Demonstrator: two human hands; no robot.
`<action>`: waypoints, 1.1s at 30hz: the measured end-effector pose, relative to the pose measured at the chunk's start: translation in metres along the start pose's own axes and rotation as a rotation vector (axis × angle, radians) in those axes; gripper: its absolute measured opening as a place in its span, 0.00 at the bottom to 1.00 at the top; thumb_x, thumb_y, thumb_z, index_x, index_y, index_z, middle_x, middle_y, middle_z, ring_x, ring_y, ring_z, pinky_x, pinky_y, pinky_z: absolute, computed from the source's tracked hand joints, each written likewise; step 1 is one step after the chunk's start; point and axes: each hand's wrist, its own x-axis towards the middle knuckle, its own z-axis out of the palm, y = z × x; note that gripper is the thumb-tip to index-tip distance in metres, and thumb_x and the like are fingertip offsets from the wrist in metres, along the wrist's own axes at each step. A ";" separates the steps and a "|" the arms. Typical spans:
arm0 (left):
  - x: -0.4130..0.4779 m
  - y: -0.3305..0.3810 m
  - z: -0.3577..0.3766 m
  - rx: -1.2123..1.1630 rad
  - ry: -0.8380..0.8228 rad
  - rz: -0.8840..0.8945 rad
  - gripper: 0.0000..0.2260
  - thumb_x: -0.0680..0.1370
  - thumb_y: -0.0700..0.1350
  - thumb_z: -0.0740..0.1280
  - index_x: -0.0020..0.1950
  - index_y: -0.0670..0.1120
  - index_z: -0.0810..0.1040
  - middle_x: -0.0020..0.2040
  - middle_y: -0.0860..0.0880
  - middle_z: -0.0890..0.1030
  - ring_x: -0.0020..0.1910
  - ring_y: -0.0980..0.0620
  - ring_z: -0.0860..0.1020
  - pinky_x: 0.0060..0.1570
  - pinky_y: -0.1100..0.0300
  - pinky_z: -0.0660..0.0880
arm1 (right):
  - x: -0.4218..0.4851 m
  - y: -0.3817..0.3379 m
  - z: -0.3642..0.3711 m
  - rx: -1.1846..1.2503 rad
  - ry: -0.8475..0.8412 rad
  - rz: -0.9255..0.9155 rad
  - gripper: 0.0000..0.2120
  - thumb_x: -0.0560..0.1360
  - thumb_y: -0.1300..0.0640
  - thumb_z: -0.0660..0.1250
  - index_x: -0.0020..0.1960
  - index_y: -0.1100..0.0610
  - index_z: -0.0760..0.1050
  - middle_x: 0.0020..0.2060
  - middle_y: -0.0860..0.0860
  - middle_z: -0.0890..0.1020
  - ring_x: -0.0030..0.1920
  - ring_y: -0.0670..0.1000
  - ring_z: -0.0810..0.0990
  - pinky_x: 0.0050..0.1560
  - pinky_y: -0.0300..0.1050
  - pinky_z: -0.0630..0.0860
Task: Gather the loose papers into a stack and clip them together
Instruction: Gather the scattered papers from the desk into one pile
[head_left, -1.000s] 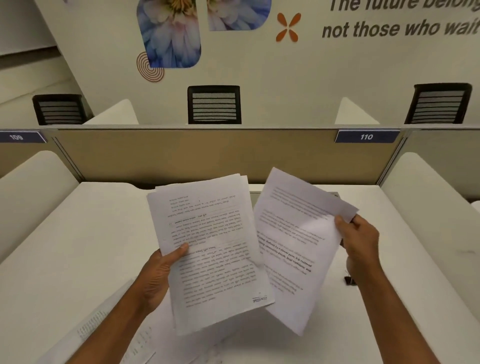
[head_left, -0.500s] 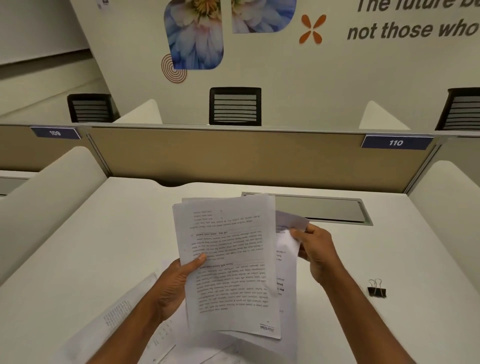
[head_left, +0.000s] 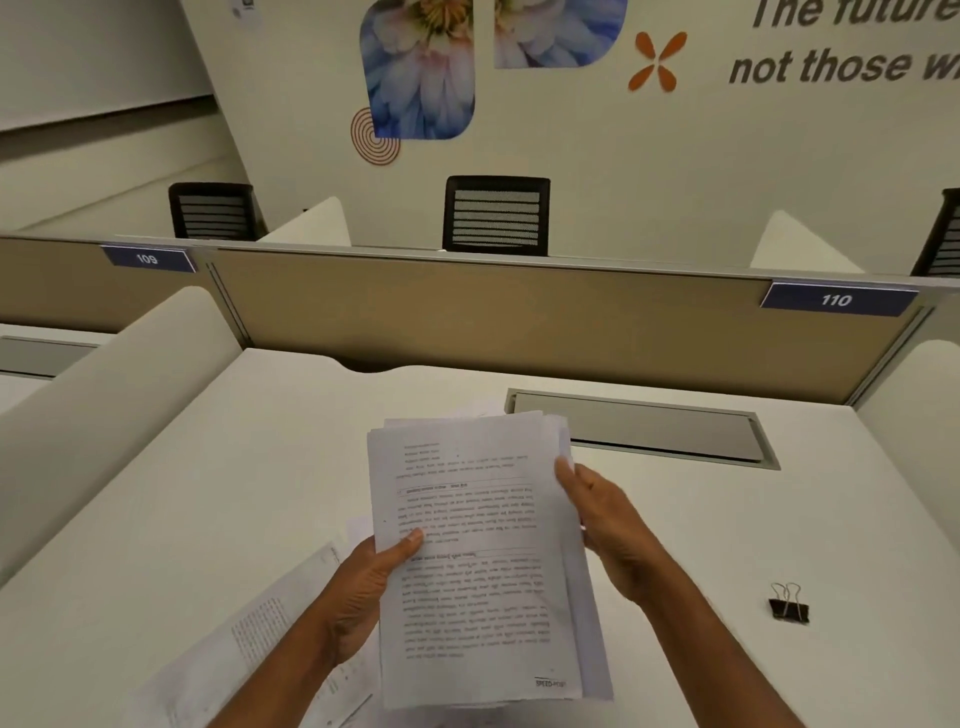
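While the left hand (head_left: 363, 587) grips the printed paper stack (head_left: 478, 561) by its left edge, thumb on top, the right hand (head_left: 602, 525) holds its right edge above the tabletop (head_left: 208, 493). Loose sheets (head_left: 249, 639) lie lower left; black binder clip (head_left: 788, 605) sits apart, right.

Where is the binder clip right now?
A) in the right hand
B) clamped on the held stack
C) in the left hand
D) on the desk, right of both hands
D: the binder clip lies on the desk, clear of the right hand, which with the left hand holds the stack.
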 end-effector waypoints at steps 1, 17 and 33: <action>0.001 0.000 -0.001 -0.014 0.007 0.008 0.19 0.79 0.49 0.72 0.70 0.48 0.80 0.62 0.41 0.87 0.60 0.38 0.86 0.61 0.37 0.81 | -0.002 0.006 0.002 -0.005 -0.056 0.014 0.20 0.78 0.37 0.68 0.62 0.49 0.82 0.53 0.48 0.89 0.54 0.52 0.88 0.48 0.47 0.86; 0.006 0.005 -0.029 0.005 -0.049 -0.062 0.22 0.76 0.42 0.75 0.70 0.47 0.80 0.63 0.42 0.87 0.61 0.41 0.86 0.55 0.48 0.85 | 0.015 0.045 0.046 0.164 -0.249 0.135 0.24 0.72 0.49 0.79 0.65 0.54 0.80 0.58 0.56 0.87 0.57 0.61 0.87 0.58 0.62 0.84; 0.030 0.017 -0.089 -0.262 0.435 0.270 0.19 0.81 0.37 0.69 0.70 0.53 0.79 0.59 0.49 0.88 0.57 0.45 0.84 0.50 0.50 0.82 | 0.130 0.096 0.009 -1.018 0.381 0.271 0.40 0.72 0.39 0.74 0.75 0.56 0.63 0.69 0.60 0.72 0.71 0.63 0.70 0.67 0.62 0.70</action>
